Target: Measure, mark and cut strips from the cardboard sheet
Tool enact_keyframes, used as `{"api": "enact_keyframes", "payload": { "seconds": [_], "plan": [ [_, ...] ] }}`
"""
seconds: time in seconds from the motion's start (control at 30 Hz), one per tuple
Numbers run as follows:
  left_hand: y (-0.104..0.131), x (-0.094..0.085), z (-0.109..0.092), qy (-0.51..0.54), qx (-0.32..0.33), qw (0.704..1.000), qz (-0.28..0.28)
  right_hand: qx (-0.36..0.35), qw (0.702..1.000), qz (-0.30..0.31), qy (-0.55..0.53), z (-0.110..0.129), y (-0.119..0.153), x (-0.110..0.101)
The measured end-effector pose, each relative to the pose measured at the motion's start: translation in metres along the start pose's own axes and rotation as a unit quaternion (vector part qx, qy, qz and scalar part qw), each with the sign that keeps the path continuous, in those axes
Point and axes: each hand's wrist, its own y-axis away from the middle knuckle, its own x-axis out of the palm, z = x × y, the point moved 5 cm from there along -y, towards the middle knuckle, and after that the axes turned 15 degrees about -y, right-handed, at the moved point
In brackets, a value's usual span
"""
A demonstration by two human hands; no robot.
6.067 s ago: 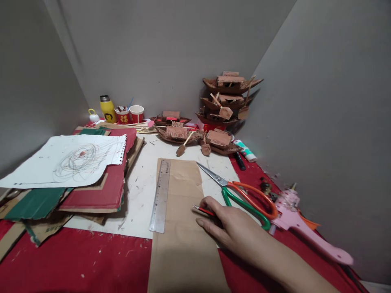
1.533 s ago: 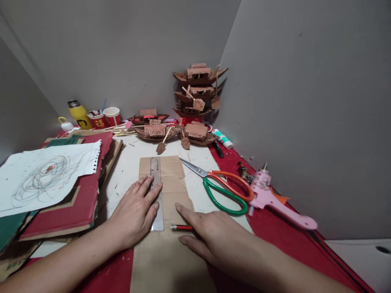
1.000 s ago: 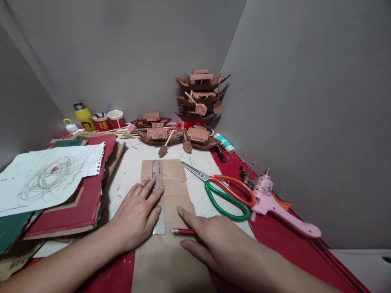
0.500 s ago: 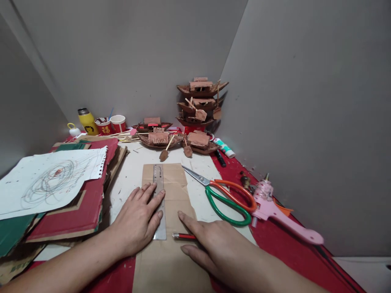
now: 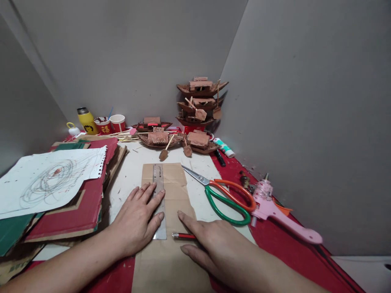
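My left hand [image 5: 139, 217] lies with its fingers spread, the fingertips pressing on a clear ruler [image 5: 159, 179]. The ruler runs lengthwise on a strip of brown cardboard [image 5: 175, 183]. Over the right part of the cardboard is my right hand [image 5: 210, 244], its index finger and thumb apart. A red and black pencil [image 5: 185, 235] passes under this hand; only its metal-tipped end shows, and the rest is hidden by the palm and fingers. Scissors [image 5: 226, 195] with orange and green handles lie just beyond my right hand, their tips beside the cardboard's edge.
A pink glue gun [image 5: 284, 221] lies at the right. Cardboard pieces [image 5: 73, 219] with a scribbled paper [image 5: 55, 175] are stacked at the left. Behind stand small brown model boats [image 5: 198, 140], paper cups [image 5: 117, 123], a yellow bottle [image 5: 87, 122] and a white-green tube [image 5: 224, 147].
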Motion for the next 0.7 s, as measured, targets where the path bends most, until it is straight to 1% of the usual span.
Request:
{"api": "enact_keyframes", "payload": {
  "seconds": [0.07,0.1,0.17,0.2,0.23,0.3,0.37,0.4,0.43,0.47,0.5,0.53,0.6,0.63,0.7],
  "plan": [
    [0.000,0.000,0.000,-0.003,0.000,1.000,0.000,-0.016,0.999,-0.017,-0.035,-0.001,0.000,-0.003],
    [0.000,0.000,0.001,-0.004,0.000,1.000,-0.001,-0.032,0.997,-0.035,-0.063,-0.001,0.000,-0.005],
    [0.000,0.001,0.001,-0.003,0.000,1.000,-0.005,-0.075,0.983,-0.097,-0.136,0.000,0.001,-0.015],
    [0.000,0.000,0.001,-0.003,-0.001,1.000,-0.008,-0.091,0.970,-0.142,-0.176,0.000,0.003,-0.021],
    [0.000,0.000,0.001,-0.004,-0.001,1.000,-0.012,-0.098,0.952,-0.192,-0.219,-0.001,0.006,-0.028],
    [0.000,0.000,0.001,-0.007,-0.002,1.000,-0.016,-0.078,0.903,-0.278,-0.317,-0.007,0.012,-0.041],
    [0.000,0.000,0.000,-0.012,0.000,1.000,-0.016,-0.053,0.846,-0.328,-0.416,-0.013,0.015,-0.049],
    [0.000,0.000,0.000,-0.014,0.002,1.000,-0.014,-0.051,0.822,-0.340,-0.455,-0.016,0.016,-0.051],
    [0.000,-0.001,0.000,-0.017,0.002,1.000,-0.012,-0.058,0.804,-0.344,-0.481,-0.017,0.016,-0.053],
    [0.000,-0.001,0.000,-0.020,0.003,1.000,-0.010,-0.071,0.793,-0.348,-0.496,-0.018,0.016,-0.055],
    [-0.001,-0.001,0.000,-0.023,0.003,1.000,-0.008,-0.084,0.787,-0.349,-0.501,-0.018,0.016,-0.055],
    [-0.001,-0.001,0.000,-0.028,0.004,1.000,-0.005,-0.096,0.787,-0.345,-0.502,-0.018,0.016,-0.055],
    [-0.001,-0.001,-0.001,-0.035,0.005,0.999,-0.003,-0.102,0.792,-0.316,-0.512,-0.018,0.012,-0.050],
    [-0.001,-0.002,-0.001,-0.037,0.006,0.999,-0.002,-0.091,0.796,-0.295,-0.521,-0.018,0.010,-0.046],
    [-0.001,-0.002,-0.001,-0.039,0.006,0.999,-0.003,-0.047,0.806,-0.259,-0.530,-0.018,0.006,-0.038]
  ]
}}
